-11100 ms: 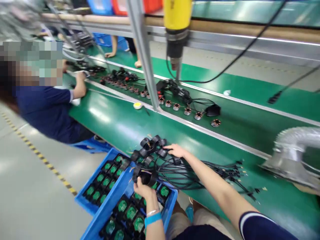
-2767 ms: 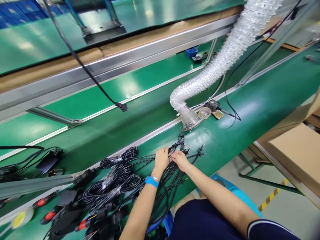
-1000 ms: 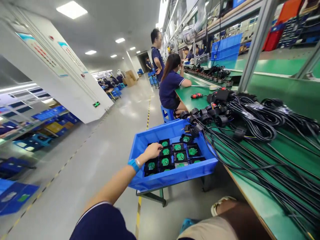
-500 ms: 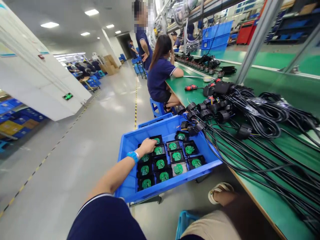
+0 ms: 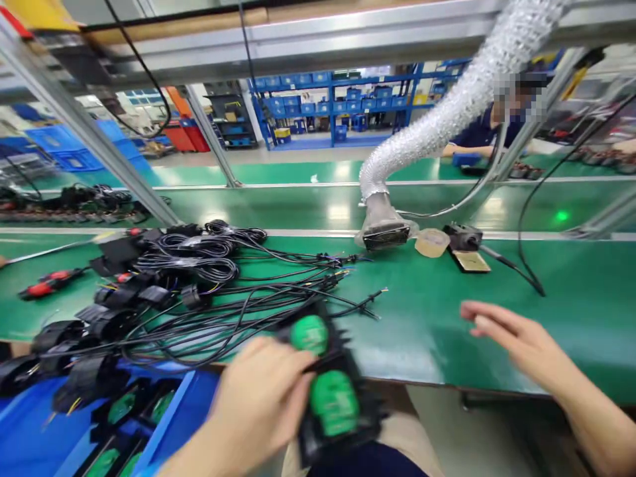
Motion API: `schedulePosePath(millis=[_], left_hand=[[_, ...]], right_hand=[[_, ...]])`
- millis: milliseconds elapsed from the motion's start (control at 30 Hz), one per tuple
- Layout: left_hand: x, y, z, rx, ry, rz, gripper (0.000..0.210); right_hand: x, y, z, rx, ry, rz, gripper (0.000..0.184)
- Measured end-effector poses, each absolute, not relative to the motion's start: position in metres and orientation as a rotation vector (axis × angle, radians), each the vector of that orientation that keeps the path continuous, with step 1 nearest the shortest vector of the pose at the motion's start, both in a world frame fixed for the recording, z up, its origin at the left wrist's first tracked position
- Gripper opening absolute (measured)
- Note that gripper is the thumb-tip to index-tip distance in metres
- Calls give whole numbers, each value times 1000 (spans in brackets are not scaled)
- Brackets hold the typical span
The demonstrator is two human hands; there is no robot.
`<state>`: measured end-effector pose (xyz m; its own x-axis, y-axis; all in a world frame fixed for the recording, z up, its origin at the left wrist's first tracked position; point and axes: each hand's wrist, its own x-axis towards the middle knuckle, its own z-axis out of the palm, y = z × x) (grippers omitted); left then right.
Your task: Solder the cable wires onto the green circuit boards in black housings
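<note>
My left hand [image 5: 263,391] grips a black plastic housing [image 5: 342,361] by its left side; two round green circuit boards show in it. The housing is smeared by motion and hangs over my lap at the green workbench's front edge. Above the right part of the green workbench [image 5: 417,324], my right hand [image 5: 517,338] is held with its fingers stretched out and nothing in it. Several more housings with green boards [image 5: 122,407] lie in the blue bin [image 5: 199,391] at the lower left. Near my left hand, black cables [image 5: 278,291] with bare wire ends spread across the bench.
A silver extraction duct [image 5: 422,142] comes down to a hood [image 5: 385,225] on the bench. Beside it are a roll of tape [image 5: 431,243] and a soldering iron stand [image 5: 464,238]. Round black caps [image 5: 89,374] overhang the bin. A co-worker [image 5: 497,126] sits across the bench.
The view has swung right from the bin to the bench. My left hand, earlier reaching into the bin, now holds a housing outside it. My right hand has come into view.
</note>
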<state>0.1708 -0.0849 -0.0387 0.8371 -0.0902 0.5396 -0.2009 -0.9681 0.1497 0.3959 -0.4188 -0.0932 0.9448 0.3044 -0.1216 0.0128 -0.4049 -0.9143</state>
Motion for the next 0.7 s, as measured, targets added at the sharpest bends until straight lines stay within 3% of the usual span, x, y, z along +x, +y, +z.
schedulePosePath(millis=[167, 300, 467, 567, 700], left_hand=[[316, -183, -95, 2822, -749, 583, 5], [359, -198, -126, 2856, -887, 384, 10], [345, -153, -119, 2584, -461, 557, 22], [347, -127, -118, 2576, -158, 412, 28], [347, -110, -109, 2361, -79, 235, 19]], right_hand=[[500, -399, -112, -1610, 225, -71, 44], [552, -391, -122, -1509, 359, -284, 50], [586, -380, -132, -1576, 408, -364, 50], [592, -375, -129, -1584, 384, -329, 53], [561, -393, -111, -1583, 393, -385, 41]])
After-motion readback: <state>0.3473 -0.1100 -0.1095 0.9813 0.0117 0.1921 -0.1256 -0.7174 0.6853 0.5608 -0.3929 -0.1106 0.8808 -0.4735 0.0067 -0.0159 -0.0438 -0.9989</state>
